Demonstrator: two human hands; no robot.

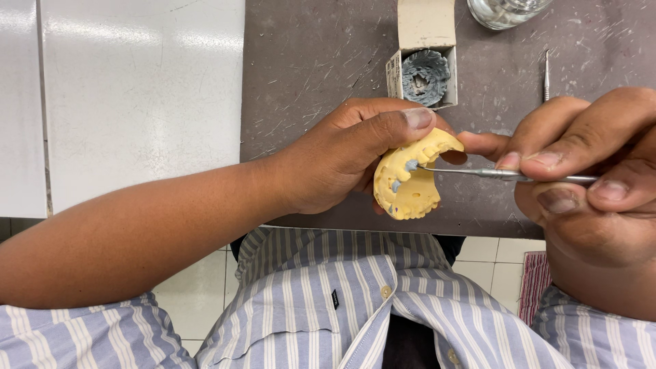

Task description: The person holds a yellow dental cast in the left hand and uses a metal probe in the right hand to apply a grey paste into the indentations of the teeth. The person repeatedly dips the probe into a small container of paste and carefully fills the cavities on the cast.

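My left hand (345, 154) grips a yellow plaster dental cast (408, 179), shaped like an arch of teeth, with small grey-blue spots on it. The thumb lies across its top. My right hand (591, 171) pinches a thin metal dental instrument (509, 175) between thumb and fingers. Its fine tip touches a grey-blue spot on the cast's left side. Both hands hover over the near edge of a scratched dark grey work mat (307, 61).
A small open cardboard box (425, 65) with grey crinkled material stands behind the hands. A second metal instrument (546, 75) lies at the right, and a clear glass vessel (506, 10) sits at the top. A white tabletop (137, 89) spreads to the left.
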